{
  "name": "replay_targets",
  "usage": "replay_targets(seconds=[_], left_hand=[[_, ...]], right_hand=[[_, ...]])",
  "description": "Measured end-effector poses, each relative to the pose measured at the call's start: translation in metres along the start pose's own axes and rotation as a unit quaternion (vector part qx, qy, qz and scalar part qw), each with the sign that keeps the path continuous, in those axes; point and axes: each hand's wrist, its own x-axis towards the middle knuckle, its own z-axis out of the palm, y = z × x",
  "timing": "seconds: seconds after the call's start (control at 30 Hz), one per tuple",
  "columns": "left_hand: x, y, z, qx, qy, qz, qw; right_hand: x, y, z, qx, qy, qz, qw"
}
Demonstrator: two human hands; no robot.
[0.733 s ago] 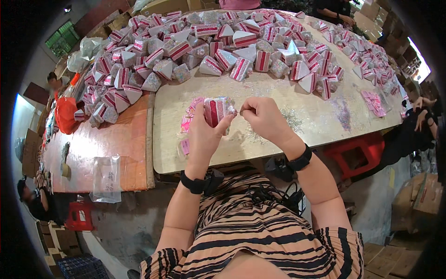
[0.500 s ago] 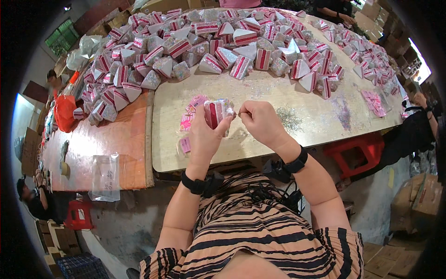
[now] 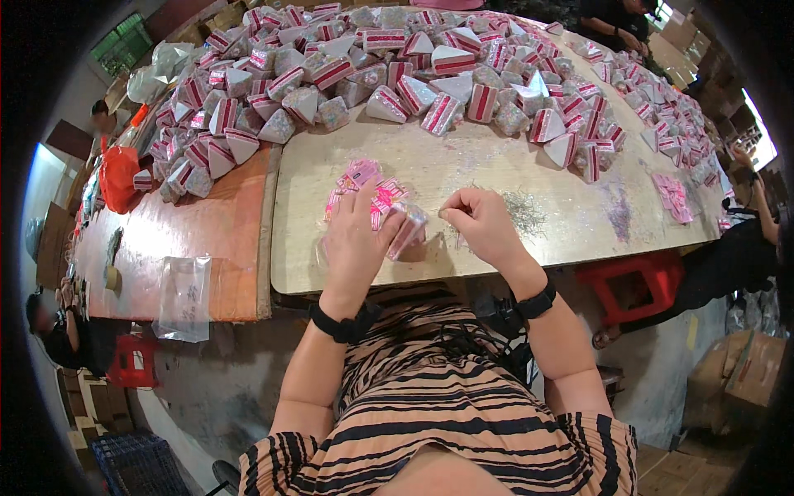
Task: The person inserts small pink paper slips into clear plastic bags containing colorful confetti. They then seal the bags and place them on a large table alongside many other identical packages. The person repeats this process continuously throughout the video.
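Note:
My left hand [image 3: 354, 241] lies over a heap of pink printed cards [image 3: 385, 197], its fingers reaching onto them. A glittery toy cake slice [image 3: 411, 233], pink and white, sits against its thumb, partly hidden under the hand. Just to the right, my right hand [image 3: 486, 221] is closed with thumb and forefinger pinched together; whatever is between them is too small to make out. Beside it, a scatter of thin wire-like pins [image 3: 524, 212] lies on the pale table [image 3: 331, 285].
A large pile of similar cake slices [image 3: 364, 70] covers the table's far side. More pink cards [image 3: 672, 198] lie at the right. On the orange board [image 3: 236, 273] at left are a clear plastic bag [image 3: 184, 293] and a tape roll [image 3: 113, 278]. A red stool [image 3: 633, 285] stands at right.
My left hand has lowered onto the pink cards, and the cake slice has tilted and come down with it. My right hand stays pinched, slightly further right. The view has shifted a little.

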Motion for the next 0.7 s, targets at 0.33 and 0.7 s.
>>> replay_targets(seconds=[0.33, 0.7], left_hand=[[-0.001, 0.021, -0.006, -0.182, -0.103, 0.053, 0.977], [-0.003, 0.015, 0.010, -0.459, -0.206, -0.135, 0.853]], right_hand=[[-0.015, -0.007, 0.007, 0.090, -0.048, 0.007, 0.995], [-0.027, -0.014, -0.001, -0.076, 0.016, -0.178, 0.981]])
